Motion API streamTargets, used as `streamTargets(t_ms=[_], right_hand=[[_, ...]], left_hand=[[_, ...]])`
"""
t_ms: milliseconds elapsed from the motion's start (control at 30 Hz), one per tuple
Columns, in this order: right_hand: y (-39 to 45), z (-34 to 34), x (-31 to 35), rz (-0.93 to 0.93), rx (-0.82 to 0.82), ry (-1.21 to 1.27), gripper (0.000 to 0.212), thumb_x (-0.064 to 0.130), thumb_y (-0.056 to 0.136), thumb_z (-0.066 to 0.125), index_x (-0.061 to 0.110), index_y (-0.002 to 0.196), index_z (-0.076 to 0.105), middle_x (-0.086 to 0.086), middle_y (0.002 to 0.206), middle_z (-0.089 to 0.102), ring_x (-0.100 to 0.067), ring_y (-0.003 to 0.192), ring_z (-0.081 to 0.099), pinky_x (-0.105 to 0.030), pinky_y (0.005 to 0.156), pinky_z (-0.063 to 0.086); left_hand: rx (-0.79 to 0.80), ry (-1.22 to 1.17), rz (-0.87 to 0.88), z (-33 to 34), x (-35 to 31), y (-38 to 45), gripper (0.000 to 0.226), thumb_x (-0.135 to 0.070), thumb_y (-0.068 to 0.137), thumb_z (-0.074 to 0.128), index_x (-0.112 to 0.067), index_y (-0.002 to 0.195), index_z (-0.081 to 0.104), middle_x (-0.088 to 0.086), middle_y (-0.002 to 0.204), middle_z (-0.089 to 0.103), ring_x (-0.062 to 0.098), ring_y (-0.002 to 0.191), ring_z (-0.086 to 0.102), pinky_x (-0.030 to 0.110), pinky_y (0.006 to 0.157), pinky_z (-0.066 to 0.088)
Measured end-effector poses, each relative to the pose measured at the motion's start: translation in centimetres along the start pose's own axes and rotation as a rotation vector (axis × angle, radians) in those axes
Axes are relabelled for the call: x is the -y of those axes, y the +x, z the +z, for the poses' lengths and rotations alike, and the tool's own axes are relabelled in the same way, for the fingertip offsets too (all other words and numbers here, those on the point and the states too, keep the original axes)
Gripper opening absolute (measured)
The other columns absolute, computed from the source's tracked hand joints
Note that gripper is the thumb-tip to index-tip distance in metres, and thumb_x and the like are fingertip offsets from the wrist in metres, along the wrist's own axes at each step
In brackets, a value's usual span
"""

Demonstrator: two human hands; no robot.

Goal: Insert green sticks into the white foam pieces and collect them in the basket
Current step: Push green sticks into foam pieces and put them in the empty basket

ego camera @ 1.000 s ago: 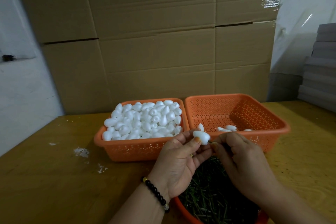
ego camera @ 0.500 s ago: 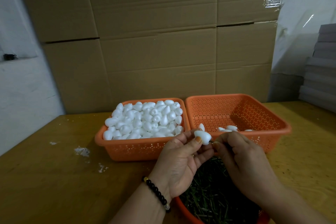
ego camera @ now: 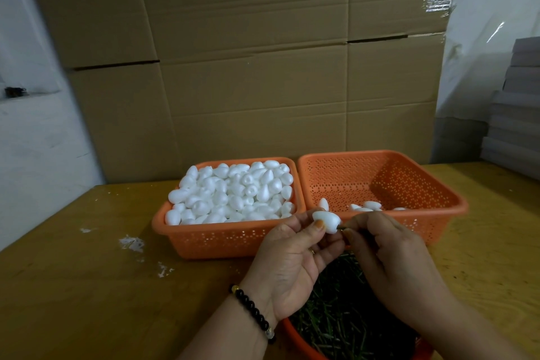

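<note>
1. I watched the left hand (ego camera: 287,257) pinch a white foam piece (ego camera: 326,221) between thumb and fingertips, held above the near rim of the right orange basket (ego camera: 438,215)

2. The right hand (ego camera: 388,254) had its fingertips pressed together around a green stick (ego camera: 340,227), of which only a short dark end showed at the foam's lower right side; how deep it sat I could not tell

3. My reading of the risk: a stick driven off-axis could have split the soft foam or burst out through its side, since the fingers hid most of the stick

4. A hard thumb squeeze might have dented the piece, I judged; a loose one could have let it slip onto the green sticks heaped in the tub (ego camera: 296,336) under both hands

5. I also thought a shallow insertion could have worked free once dropped among the few finished pieces (ego camera: 371,205) lying in the right basket

6. The left orange basket (ego camera: 216,238), just beside it, stood heaped with bare foam pieces (ego camera: 233,193) on the wooden table (ego camera: 87,301), against stacked cardboard boxes (ego camera: 248,67)

7. Against the frames of a second and half a second before, little had changed: both hands kept their places, the foam piece sat in the same pinch, and the basket contents looked unaltered
</note>
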State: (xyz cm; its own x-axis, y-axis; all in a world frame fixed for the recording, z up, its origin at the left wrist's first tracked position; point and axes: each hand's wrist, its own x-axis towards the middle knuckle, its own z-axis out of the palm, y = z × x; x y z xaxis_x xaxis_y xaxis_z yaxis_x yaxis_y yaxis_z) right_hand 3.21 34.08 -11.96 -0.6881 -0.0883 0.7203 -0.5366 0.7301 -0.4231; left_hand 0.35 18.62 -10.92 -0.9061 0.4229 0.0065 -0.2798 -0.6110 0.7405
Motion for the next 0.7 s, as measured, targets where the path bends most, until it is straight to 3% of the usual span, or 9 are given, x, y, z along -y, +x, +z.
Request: streamTargets(t_ms=[367, 700], right_hand=[[-0.01, -0.12, 0.04, -0.006, 0.009, -0.007, 0.013, 0.003, 0.082, 0.070, 0.015, 0.086, 0.065, 0.023, 0.079, 0.053, 0.013, 0.074, 0.052, 0.001, 0.064, 0.034], [-0.09, -0.25, 0.02, 0.019, 0.030, 0.026, 0.012, 0.013, 0.083, 0.069, 0.020, 0.092, 0.066, 0.021, 0.084, 0.059, 0.008, 0.081, 0.057, -0.004, 0.068, 0.040]], left_hand=[[0.011, 0.000, 0.004, -0.13, 0.06, 0.04, 0.029, -0.001, 0.078, 0.063, -0.002, 0.106, 0.063, 0.013, 0.095, 0.070, 0.017, 0.079, 0.068, 0.030, 0.072, 0.057], [0.007, 0.003, 0.021, -0.17, 0.08, 0.06, 0.032, 0.000, 0.081, 0.061, -0.003, 0.113, 0.060, 0.016, 0.102, 0.068, 0.020, 0.089, 0.066, 0.031, 0.077, 0.056]])
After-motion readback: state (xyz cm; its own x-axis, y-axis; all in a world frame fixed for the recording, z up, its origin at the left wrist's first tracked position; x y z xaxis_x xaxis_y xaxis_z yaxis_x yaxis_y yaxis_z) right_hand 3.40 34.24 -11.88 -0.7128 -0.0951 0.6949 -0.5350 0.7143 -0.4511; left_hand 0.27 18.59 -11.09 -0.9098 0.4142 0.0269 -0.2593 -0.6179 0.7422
